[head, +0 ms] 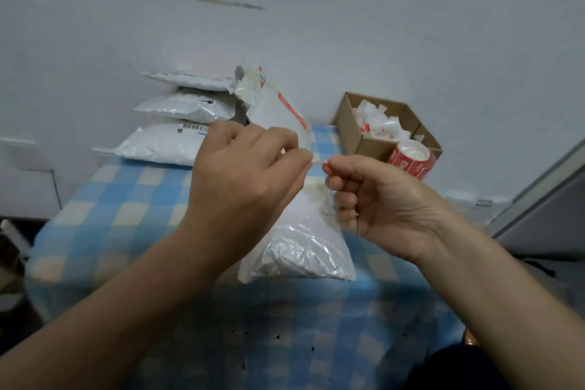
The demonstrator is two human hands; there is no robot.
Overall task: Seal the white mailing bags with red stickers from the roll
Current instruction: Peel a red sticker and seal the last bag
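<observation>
Three white mailing bags (177, 123) are stacked against the wall at the back left. We see a barcode label (193, 129) on the lowest one, its print too blurred to read. The red sticker roll (411, 161) carries white marks that we cannot make out either. It stands at the near corner of a cardboard box (367, 144) holding white paper scraps.

A small red sticker (326, 163), seen edge-on, spans the gap between our hands. The left hand (243, 174) pinches one end in its fingers (297, 157), and the right hand (380, 199) pinches the other, thumb against forefinger.

Both hands hover above a fourth bag (300, 244) lying on the blue-checked worktop (126, 193), its far end raised toward the stack. Our left hand shows its back, and our right is turned palm-left with its remaining fingers curled.
</observation>
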